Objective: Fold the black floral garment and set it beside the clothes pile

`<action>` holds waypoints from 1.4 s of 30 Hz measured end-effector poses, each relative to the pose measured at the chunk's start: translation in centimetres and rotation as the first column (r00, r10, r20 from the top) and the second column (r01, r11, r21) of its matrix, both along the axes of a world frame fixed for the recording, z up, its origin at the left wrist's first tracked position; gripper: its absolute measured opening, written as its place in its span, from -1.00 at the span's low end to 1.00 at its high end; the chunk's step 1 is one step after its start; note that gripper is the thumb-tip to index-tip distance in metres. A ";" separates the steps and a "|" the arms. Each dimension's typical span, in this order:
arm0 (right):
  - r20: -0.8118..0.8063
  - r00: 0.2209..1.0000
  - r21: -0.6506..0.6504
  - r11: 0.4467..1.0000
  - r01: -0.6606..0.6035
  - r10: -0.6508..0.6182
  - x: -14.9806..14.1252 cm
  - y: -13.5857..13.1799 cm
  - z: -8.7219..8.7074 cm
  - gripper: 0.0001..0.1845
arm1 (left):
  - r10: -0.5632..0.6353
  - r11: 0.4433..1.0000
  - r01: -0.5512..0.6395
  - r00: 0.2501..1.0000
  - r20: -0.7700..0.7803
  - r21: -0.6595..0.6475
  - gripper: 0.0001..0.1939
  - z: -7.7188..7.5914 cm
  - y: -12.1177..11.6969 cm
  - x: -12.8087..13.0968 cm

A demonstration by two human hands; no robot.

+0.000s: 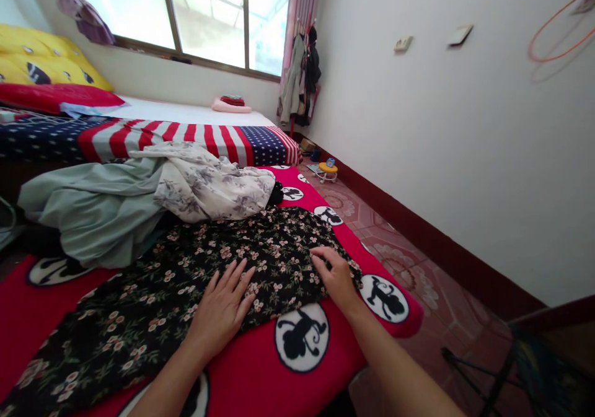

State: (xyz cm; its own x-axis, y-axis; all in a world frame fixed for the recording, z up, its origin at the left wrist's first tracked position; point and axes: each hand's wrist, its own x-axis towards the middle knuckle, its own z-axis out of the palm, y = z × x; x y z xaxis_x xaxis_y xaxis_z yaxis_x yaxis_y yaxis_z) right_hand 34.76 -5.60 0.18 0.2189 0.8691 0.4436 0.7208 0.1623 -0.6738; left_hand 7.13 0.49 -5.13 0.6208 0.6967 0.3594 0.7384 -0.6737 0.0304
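A black garment with small pink flowers (171,305) lies spread over a red covering (260,373) with white circles. My left hand (225,299) rests flat on the garment, fingers extended and a little apart. Near the garment's right end, my right hand (335,276) touches the cloth with its fingers loosely bent. No fold of cloth shows gripped in either hand, though the undersides of the right fingers are hidden. Just beyond lie a crumpled white floral cloth (209,181) and a pale green cloth (102,203), overlapping the garment's far edge.
Behind stands a bed with a stars-and-stripes cover (204,138), a red pillow (51,98) and a yellow cushion (46,54). Clothes hang on a rack (302,70) in the corner. A small yellow stool (328,168) stands by the wall. A dark folding chair (548,367) is at lower right.
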 end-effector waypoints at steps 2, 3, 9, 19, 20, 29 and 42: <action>0.041 0.981 0.006 0.982 0.188 -0.188 2.7 -0.8 0.3 -0.78 | 0.004 1.000 -0.004 1.000 -0.002 0.003 -0.47 -0.1 0.0 0.1; 0.088 0.968 -0.035 0.970 0.240 -0.236 4.0 -1.1 0.2 -0.76 | 0.006 1.000 -0.006 1.000 0.000 0.003 -0.47 -0.2 0.0 0.2; 0.258 0.947 -0.271 0.926 0.263 -0.193 7.4 -1.9 -1.3 -0.84 | 0.008 1.000 -0.008 1.000 0.030 0.003 -0.48 -0.2 -0.2 0.2; 0.394 0.849 -0.157 0.885 0.439 -0.351 6.0 -1.4 -0.7 -0.65 | 0.022 1.000 -0.022 0.999 0.023 -0.012 -0.47 0.2 -0.5 0.3; 0.393 0.864 -0.108 0.918 0.382 -0.314 5.1 -1.2 -0.6 -0.59 | 0.025 1.000 -0.025 0.999 0.027 -0.013 -0.48 0.2 -0.5 0.3; 0.411 0.867 -0.419 0.903 -0.096 0.283 -3.9 1.6 -0.5 -0.49 | 0.046 0.999 -0.045 0.999 0.026 -0.024 -0.48 0.6 -1.0 0.4; -0.186 0.970 -0.193 0.974 0.119 -0.156 -3.6 21.9 1.6 -0.81 | 0.036 0.995 -0.025 0.992 0.118 -0.094 -0.47 0.8 -1.0 0.4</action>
